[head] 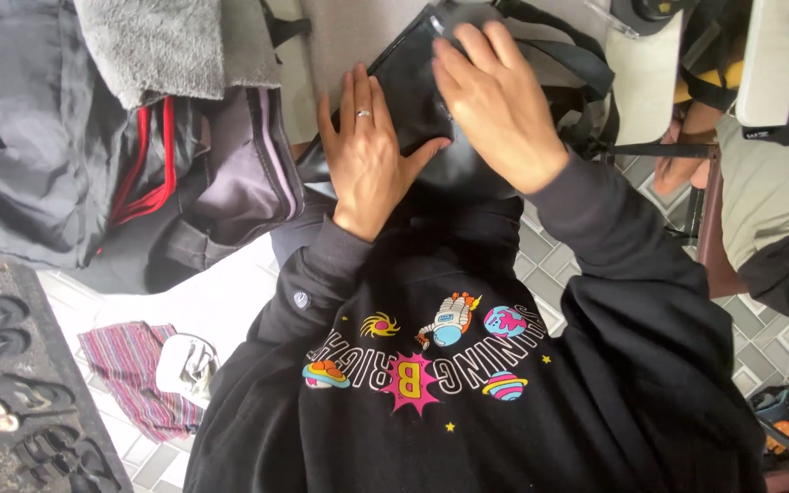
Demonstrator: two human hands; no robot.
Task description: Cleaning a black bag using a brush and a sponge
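**Both hands on the black bag, right one further up it**

So the black bag (413,100) is lying in the person's lap, tipped so its long axis runs diagonally, from the low end near the black sweatshirt (468,383) up and away to the right, where the black webbing straps (577,68) loop off.

The left hand (367,155) lies flat on the bag's left edge, fingers spread and pointing away, ring on one finger. Grip there is wide, it's pressing, not pinching anything. The right hand (495,105) sits further up the bag, draped over the upper end, fingers curled over the top. It looks like a loose hold on the bag, but I can't tell if the fingers close round anything underneath.

So the bag's far end is nearer the right hand, the near end is under the left.

Around it: a grey towel (152,46) and a dark jacket with red lining (148,173) to the left, and a striped cloth (130,365) on the tiled floor (541,265).
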